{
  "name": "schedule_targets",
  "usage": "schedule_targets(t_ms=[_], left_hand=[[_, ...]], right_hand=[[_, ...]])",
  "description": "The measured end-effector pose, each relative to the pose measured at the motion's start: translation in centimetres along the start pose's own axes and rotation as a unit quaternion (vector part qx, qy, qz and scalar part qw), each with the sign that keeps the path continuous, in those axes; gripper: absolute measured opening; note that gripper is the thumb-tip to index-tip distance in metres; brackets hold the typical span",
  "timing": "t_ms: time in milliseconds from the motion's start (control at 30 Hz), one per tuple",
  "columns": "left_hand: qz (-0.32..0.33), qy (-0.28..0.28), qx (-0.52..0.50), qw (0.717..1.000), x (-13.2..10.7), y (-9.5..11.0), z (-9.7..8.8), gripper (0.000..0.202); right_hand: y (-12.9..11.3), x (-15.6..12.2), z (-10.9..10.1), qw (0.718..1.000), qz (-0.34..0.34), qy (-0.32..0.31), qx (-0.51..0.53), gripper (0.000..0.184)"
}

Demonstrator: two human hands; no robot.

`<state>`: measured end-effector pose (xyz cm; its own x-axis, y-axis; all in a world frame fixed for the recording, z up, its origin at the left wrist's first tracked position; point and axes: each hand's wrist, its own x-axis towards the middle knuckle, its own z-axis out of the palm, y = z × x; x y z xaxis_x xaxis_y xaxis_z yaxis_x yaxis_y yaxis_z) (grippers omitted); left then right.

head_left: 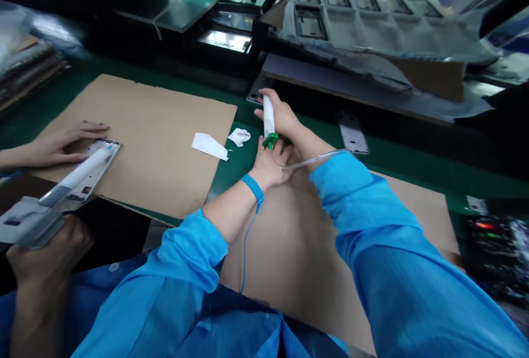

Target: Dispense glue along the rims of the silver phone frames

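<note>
My right hand [283, 118] is wrapped round a white pen-shaped tool [268, 115] with a green tip [270, 140] and a clear tube [314, 161] trailing from it. My left hand [273, 162] lies just below it, near the green tip, with a blue wrist strap [253, 188] and cord; its fingers are mostly hidden behind the right hand. Both hands meet at the far edge of a brown cardboard sheet [297, 259]. A metal phone frame [256, 93] lies just beyond the right hand, partly hidden.
At the left a co-worker's hand [61, 143] presses a metal phone frame [97, 168] on another cardboard sheet [157, 137], and another hand [45, 248] holds a grey dispenser tool [45, 206]. White paper scraps [210, 146] lie between. A metal frame [353, 135] and grey trays [363, 11] sit behind.
</note>
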<state>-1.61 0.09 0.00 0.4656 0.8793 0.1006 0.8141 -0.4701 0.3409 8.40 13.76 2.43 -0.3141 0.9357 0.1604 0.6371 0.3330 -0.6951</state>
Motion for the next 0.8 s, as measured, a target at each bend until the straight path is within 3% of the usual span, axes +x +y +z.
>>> schedule_targets(t_ms=[133, 267, 433, 633, 733, 800], left_hand=[[0.011, -0.046, 0.017, 0.999, -0.3, 0.0, -0.4, 0.072], [0.004, -0.056, 0.016, 0.998, -0.4, 0.2, -0.3, 0.075], [-0.004, -0.045, 0.018, 0.999, -0.5, 0.3, -0.1, 0.074], [0.001, -0.043, 0.020, 0.999, -0.4, 0.0, -0.4, 0.074], [-0.001, -0.041, 0.024, 0.999, -0.5, -0.1, -0.5, 0.074], [-0.006, -0.038, 0.025, 0.999, -0.6, -0.1, -0.6, 0.074]], right_hand=[[0.5, 3.0, 1.8, 0.993, 0.058, 0.019, -0.098, 0.085], [2.9, 2.5, 1.6, 0.980, 0.094, 0.101, -0.144, 0.097], [6.5, 0.6, -0.5, 0.975, 0.100, 0.184, -0.075, 0.068], [8.5, -4.3, -5.3, 0.968, 0.045, 0.245, 0.034, 0.064], [9.0, -8.7, -7.8, 0.961, 0.003, 0.253, 0.110, 0.056], [9.2, -12.7, -9.0, 0.957, -0.028, 0.251, 0.143, 0.060]])
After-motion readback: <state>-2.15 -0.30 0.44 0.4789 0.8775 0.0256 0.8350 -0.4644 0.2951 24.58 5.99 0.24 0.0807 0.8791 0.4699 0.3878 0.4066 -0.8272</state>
